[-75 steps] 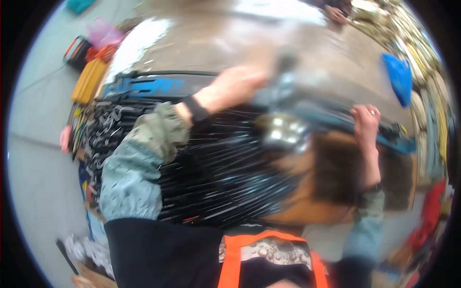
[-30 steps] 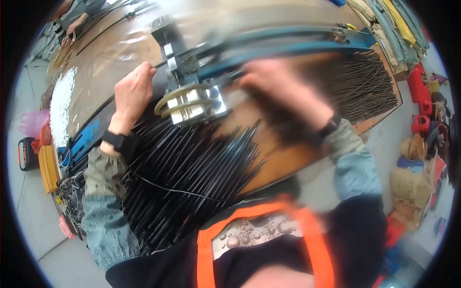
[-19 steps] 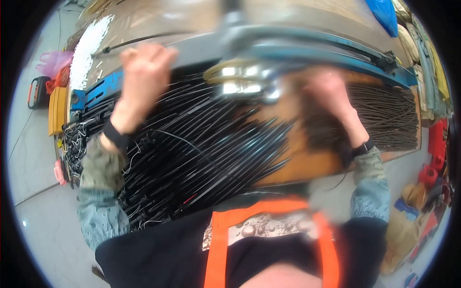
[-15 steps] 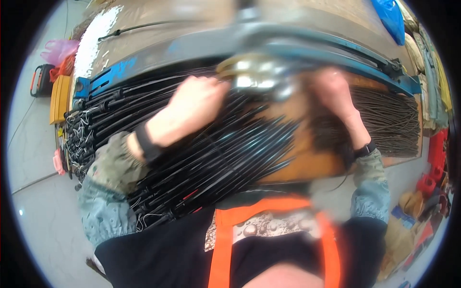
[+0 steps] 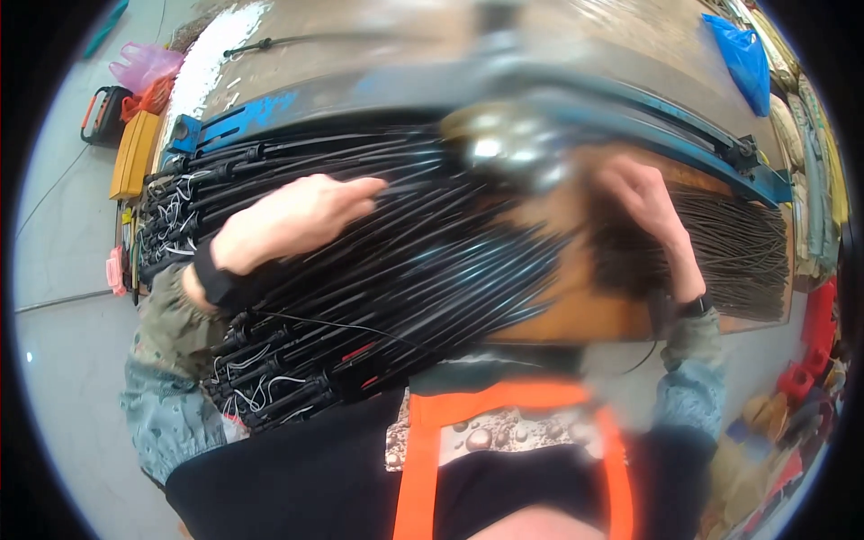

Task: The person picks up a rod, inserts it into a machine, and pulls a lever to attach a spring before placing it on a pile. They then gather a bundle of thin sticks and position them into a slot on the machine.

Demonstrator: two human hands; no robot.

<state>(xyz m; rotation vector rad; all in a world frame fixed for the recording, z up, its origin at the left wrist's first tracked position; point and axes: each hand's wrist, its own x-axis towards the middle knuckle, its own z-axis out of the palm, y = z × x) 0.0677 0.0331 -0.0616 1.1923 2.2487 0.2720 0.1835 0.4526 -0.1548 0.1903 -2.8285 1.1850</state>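
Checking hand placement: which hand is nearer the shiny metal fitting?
Right. The right hand sits just beside the shiny metal fitting; the left hand rests farther off on the black cables.

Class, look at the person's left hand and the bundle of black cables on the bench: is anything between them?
Nothing visible. The left hand lies flat, directly on the bundle of long black cables. The right hand is on thinner dark strands beside it.

Two hands on a bench covered in black cables

The left hand (image 5: pixel 292 220) lies flat on the bundle of black cables (image 5: pixel 396 279); the right hand (image 5: pixel 643 211) rests curled at the dark strands (image 5: pixel 729 252) beside a blurred metal fitting (image 5: pixel 504 148), under the blue rail (image 5: pixel 684 121).
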